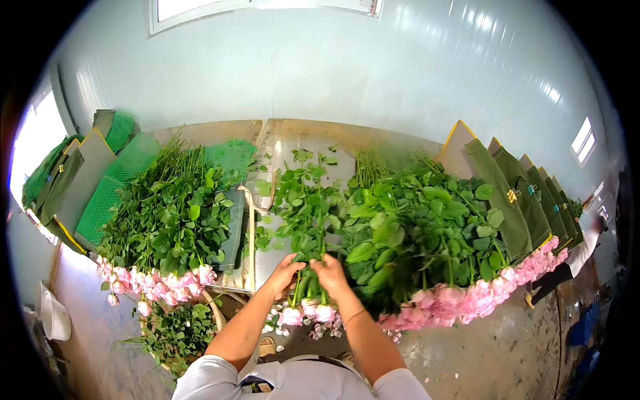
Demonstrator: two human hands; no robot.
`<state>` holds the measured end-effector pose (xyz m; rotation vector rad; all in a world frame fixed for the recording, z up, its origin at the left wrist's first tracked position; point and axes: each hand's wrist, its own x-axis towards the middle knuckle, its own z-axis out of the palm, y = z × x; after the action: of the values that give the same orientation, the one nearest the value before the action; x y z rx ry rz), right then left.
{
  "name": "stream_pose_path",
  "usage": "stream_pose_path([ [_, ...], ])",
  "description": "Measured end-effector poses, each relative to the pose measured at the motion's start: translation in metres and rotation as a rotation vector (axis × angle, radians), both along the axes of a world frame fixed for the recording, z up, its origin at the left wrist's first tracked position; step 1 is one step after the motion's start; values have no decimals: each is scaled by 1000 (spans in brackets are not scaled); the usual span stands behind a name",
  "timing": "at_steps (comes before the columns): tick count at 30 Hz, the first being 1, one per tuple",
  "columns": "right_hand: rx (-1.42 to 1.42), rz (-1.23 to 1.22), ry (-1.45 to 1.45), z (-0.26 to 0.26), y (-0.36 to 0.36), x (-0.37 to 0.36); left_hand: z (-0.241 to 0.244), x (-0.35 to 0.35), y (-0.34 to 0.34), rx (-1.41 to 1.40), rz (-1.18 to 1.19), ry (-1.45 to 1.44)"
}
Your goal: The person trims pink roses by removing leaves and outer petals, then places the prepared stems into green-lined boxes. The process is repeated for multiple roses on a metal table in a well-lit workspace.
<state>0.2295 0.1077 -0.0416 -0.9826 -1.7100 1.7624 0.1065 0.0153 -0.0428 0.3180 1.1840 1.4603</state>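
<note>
Before me, several pink roses lie with their blooms past the table's near edge and their leafy stems pointing to the wall. My left hand curls around the stems from the left, just above the blooms. From the right, my right hand grips the same stems, its thumb and fingers close to my left hand. Some fingertips are hidden behind leaves. A large heap of pink roses lies right beside my right hand. Another pile of roses rests further left.
Dark green cloth-covered boards with binder clips stand at the right. Green netting lies at the left. A basket of cut leaves is below the table edge, and a white bucket stands left. Another person is at far right.
</note>
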Motion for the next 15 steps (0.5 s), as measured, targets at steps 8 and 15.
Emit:
stream_pose_path([
  [8,78,184,59,93,-11,89,-4,82,2,-13,185,-200],
  [15,361,-27,415,177,-13,259,52,96,-33,-78,337,161],
])
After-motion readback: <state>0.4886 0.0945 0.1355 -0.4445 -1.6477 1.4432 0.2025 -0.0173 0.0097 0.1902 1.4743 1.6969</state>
